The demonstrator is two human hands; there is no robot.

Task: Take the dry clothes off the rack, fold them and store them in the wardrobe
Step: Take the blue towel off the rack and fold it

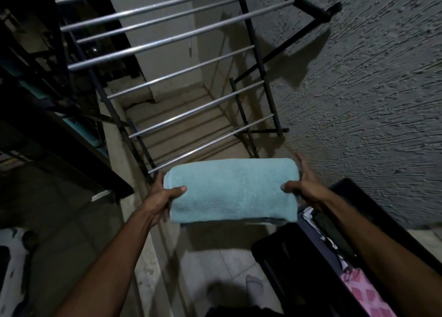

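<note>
A folded light-blue towel (232, 190) sat at the frame's lower centre, held level between both hands: the left hand (159, 197) pinched its left end, the right hand (305, 186) its right end. The drying rack (167, 82) stood bare above. No writing was legible.

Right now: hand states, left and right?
Left hand: grips the left end of the folded blue towel, thumb on top.
Right hand: grips the towel's right end, thumb on top.
</note>
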